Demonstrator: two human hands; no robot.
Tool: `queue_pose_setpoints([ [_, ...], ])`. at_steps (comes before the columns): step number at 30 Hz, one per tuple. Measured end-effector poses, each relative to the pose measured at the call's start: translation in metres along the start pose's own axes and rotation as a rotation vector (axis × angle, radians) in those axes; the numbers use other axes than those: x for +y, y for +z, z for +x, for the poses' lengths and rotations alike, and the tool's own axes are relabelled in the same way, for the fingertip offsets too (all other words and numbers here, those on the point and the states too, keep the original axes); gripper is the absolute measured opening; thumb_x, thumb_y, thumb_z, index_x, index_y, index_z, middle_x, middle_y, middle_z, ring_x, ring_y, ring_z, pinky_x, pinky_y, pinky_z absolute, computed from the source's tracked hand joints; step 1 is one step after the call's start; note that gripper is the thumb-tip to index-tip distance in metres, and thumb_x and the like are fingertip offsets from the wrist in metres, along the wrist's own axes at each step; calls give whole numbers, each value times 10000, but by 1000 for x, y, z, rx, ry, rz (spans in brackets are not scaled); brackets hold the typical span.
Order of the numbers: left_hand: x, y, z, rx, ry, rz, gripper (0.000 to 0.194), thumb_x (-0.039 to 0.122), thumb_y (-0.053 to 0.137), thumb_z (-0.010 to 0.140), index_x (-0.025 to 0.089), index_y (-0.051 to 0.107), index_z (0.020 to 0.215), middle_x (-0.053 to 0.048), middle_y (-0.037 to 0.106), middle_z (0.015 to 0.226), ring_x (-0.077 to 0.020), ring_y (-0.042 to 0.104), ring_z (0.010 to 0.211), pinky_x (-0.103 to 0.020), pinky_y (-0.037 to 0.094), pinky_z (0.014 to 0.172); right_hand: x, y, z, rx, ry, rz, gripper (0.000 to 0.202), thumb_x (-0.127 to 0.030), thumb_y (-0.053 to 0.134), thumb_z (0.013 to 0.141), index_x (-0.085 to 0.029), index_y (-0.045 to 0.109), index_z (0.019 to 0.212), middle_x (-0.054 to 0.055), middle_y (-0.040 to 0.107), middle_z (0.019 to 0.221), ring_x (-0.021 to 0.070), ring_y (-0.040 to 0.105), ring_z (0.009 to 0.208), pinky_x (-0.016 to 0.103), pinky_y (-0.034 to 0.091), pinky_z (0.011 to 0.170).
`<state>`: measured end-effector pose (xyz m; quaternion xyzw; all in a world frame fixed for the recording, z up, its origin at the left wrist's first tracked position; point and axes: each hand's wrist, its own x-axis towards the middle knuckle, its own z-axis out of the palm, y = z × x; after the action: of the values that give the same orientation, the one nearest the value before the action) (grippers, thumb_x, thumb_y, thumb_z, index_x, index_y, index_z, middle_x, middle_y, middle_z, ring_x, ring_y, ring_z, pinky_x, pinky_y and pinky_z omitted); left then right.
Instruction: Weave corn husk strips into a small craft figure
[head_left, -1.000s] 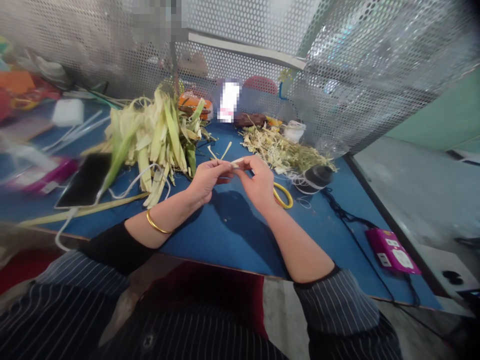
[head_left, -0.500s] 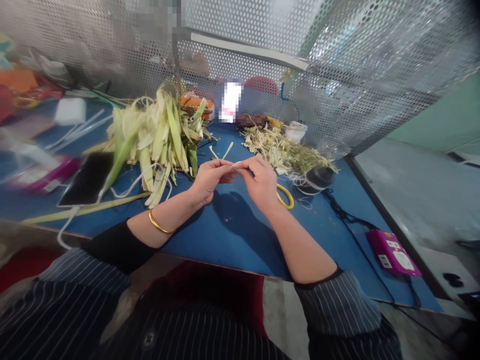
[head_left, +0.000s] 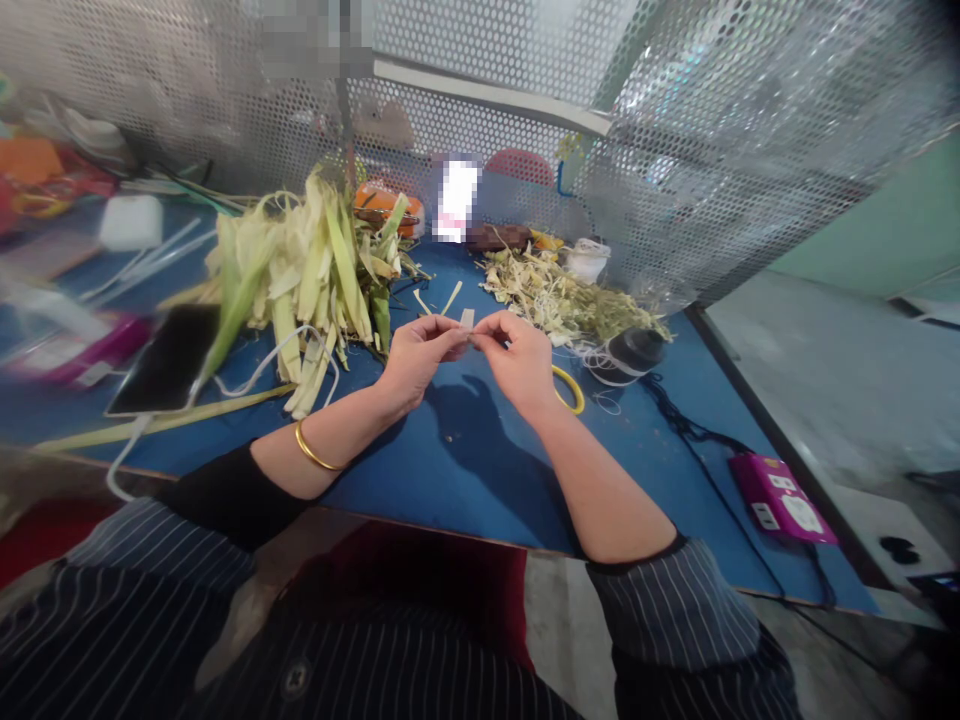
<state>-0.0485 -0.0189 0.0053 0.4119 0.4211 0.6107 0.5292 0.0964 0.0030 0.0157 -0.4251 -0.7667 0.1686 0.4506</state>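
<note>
A short pale strip (head_left: 467, 318), probably corn husk, pokes up between my fingertips. My left hand (head_left: 417, 358) pinches it from the left, thumb against the fingers. From the other side my right hand (head_left: 519, 358) closes thumb and forefinger on the same strip, and the fingertips of both hands nearly touch. The strip's lower end is hidden by the fingers. Just beyond the hands, narrow husk pieces (head_left: 452, 298) lie on the blue table (head_left: 465, 490). A yellow ring (head_left: 574, 392), perhaps a scissor handle or tape roll, shows partly behind my right wrist.
Corn husks (head_left: 300, 270) are heaped at left, beside a phone (head_left: 166, 360) with a white cable. Dry husk scraps (head_left: 540, 290) and a dark thread spool (head_left: 634, 355) lie at right. A purple power strip (head_left: 781, 497) sits near the right edge. Perforated metal (head_left: 480, 110) stands behind.
The pale strip now stands up above my fingertips, where before only a little of it showed. Both hands stay together in almost the same place; the view has shifted slightly.
</note>
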Motion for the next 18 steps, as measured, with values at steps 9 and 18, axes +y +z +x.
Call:
queue_pose_setpoints([
  [9,-2,-1,1,-16,88,124,117,251,723,679,146,680,705,-4,655,651,-97,584,624,-228,471,633,3,3,0,-42,166,76,36,-195,619,780,-206,585,771,-20,627,672,133,591,613,286,456,627],
  [18,2,-1,2,-4,-243,-159,155,263,736,663,137,675,730,-29,664,734,-102,612,667,-207,487,591,-3,-2,-3,31,-365,-345,56,-212,558,884,-221,607,908,25,659,899,174,597,874,348,403,857],
])
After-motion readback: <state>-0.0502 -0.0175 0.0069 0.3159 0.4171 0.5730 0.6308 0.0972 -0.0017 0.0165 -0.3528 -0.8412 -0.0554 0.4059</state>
